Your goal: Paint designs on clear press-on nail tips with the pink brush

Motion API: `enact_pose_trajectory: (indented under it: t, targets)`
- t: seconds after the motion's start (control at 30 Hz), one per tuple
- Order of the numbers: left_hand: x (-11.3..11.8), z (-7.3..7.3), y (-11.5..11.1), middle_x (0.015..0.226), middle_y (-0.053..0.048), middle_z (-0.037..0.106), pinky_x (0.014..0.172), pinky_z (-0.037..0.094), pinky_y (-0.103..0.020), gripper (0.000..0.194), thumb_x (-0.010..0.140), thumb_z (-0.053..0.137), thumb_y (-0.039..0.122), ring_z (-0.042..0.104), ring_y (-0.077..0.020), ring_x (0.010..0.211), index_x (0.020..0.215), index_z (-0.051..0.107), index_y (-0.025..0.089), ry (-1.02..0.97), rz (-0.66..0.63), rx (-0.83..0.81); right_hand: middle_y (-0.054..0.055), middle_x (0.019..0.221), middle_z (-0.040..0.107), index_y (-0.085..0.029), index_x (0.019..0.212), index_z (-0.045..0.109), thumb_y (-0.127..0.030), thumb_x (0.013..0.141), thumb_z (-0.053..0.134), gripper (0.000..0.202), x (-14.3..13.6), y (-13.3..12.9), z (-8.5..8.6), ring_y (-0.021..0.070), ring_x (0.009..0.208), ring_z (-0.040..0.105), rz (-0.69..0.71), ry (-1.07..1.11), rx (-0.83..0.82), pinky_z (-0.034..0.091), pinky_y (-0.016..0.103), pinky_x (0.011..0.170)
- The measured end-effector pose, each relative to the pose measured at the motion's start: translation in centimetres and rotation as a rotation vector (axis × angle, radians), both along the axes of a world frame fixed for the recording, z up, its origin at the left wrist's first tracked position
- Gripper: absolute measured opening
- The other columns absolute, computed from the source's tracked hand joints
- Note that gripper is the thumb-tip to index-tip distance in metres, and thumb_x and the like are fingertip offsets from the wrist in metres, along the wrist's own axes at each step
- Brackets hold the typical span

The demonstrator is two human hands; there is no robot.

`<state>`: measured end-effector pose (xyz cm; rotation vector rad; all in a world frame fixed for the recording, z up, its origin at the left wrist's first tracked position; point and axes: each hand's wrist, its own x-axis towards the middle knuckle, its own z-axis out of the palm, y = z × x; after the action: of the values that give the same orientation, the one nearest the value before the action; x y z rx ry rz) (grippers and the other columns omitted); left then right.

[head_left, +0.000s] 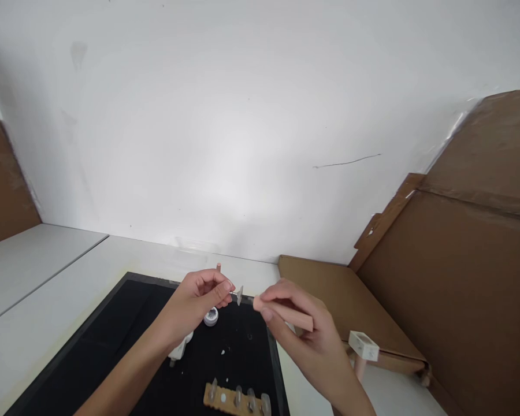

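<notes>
My left hand (205, 294) is closed in a pinch on a thin stick. At the stick's end is a small pale translucent nail tip (240, 295), its flat side edge-on to me. A peach-coloured end (218, 267) pokes up behind the fingers; whether it belongs to the stick I cannot tell. My right hand (305, 323) is wrapped round a peach-coloured bar (286, 314), its rounded end pointing at the nail tip with a small gap between. Below my left hand stands a small round white jar (211, 316), and a white object (181, 348) is partly hidden by the wrist.
A black mat (112, 323) covers the white table (65, 271). Near its front edge lies a tan strip (231, 398) holding several translucent nail tips. To the right are a flat cardboard box (329, 289) and a white block (364, 345) on a peach post. A white wall rises behind.
</notes>
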<state>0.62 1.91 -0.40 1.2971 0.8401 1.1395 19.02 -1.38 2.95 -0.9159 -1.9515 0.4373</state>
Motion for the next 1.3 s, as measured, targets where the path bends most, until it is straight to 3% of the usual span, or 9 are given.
enact_pose_trajectory:
  t: [0.1,0.3,0.5,0.7,0.9,1.13,1.3]
  targets:
    - [0.01,-0.04,-0.08,0.062,0.000,0.058,0.069,0.042,-0.028,0.036,0.074,0.070,0.051,0.052,-0.0146,0.064,0.070,0.066,0.016,-0.003,-0.008,0.006,0.002,0.073,0.061,-0.022,0.086,0.060,-0.019,0.088,0.053,0.008,0.09,0.04,-0.14,0.0134,0.061,0.055,-0.062,0.000,0.022,0.041,0.024,0.053]
    - [-0.17,-0.23,0.04,0.063,0.000,0.059,0.068,0.043,-0.028,0.036,0.074,0.070,0.051,0.052,-0.0149,0.065,0.069,0.066,0.016,-0.004,0.016,0.011,0.000,0.066,0.063,-0.022,0.079,0.060,-0.018,0.085,0.055,0.009,0.17,-0.10,0.04,0.0125,0.057,0.057,0.078,-0.046,-0.030,0.045,0.022,0.053]
    - [-0.15,-0.32,-0.05,0.062,-0.001,0.059,0.067,0.043,-0.028,0.037,0.073,0.071,0.052,0.053,-0.0155,0.065,0.070,0.067,0.016,-0.010,0.017,0.006,0.001,0.072,0.061,-0.022,0.085,0.061,-0.018,0.088,0.054,0.009,-0.04,-0.05,-0.23,0.0132,0.061,0.056,-0.068,0.006,0.052,0.042,0.023,0.053]
    - [-0.15,-0.09,0.01,0.061,0.000,0.058,0.066,0.043,-0.027,0.038,0.071,0.072,0.053,0.052,-0.0142,0.063,0.068,0.066,0.016,-0.032,0.030,0.005,-0.002,0.065,0.063,-0.022,0.078,0.060,-0.016,0.084,0.056,0.009,-0.01,-0.37,-0.02,0.0115,0.055,0.055,0.064,-0.030,-0.017,0.043,0.021,0.051]
    - [-0.09,-0.13,-0.15,0.061,0.000,0.058,0.067,0.043,-0.028,0.038,0.072,0.072,0.053,0.052,-0.0145,0.063,0.068,0.067,0.016,-0.025,0.013,-0.013,0.001,0.073,0.061,-0.022,0.085,0.060,-0.020,0.089,0.054,0.008,-0.10,-0.04,-0.31,0.0134,0.062,0.055,-0.076,0.019,0.027,0.041,0.023,0.053]
    - [-0.09,0.11,-0.06,0.059,0.001,0.058,0.065,0.042,-0.027,0.044,0.064,0.076,0.057,0.051,-0.0135,0.061,0.067,0.066,0.015,-0.073,0.020,-0.042,0.000,0.066,0.065,-0.022,0.079,0.061,-0.018,0.084,0.056,0.008,0.17,-0.17,-0.01,0.0129,0.057,0.059,0.072,-0.024,0.004,0.046,0.023,0.053]
    - [-0.05,0.07,-0.02,0.063,-0.001,0.061,0.066,0.042,-0.026,0.042,0.067,0.075,0.056,0.052,-0.0131,0.063,0.070,0.067,0.015,-0.076,-0.007,-0.053,0.001,0.073,0.059,-0.022,0.087,0.060,-0.016,0.087,0.054,0.008,0.11,-0.07,-0.15,0.0128,0.061,0.054,-0.029,0.009,0.068,0.042,0.024,0.055]
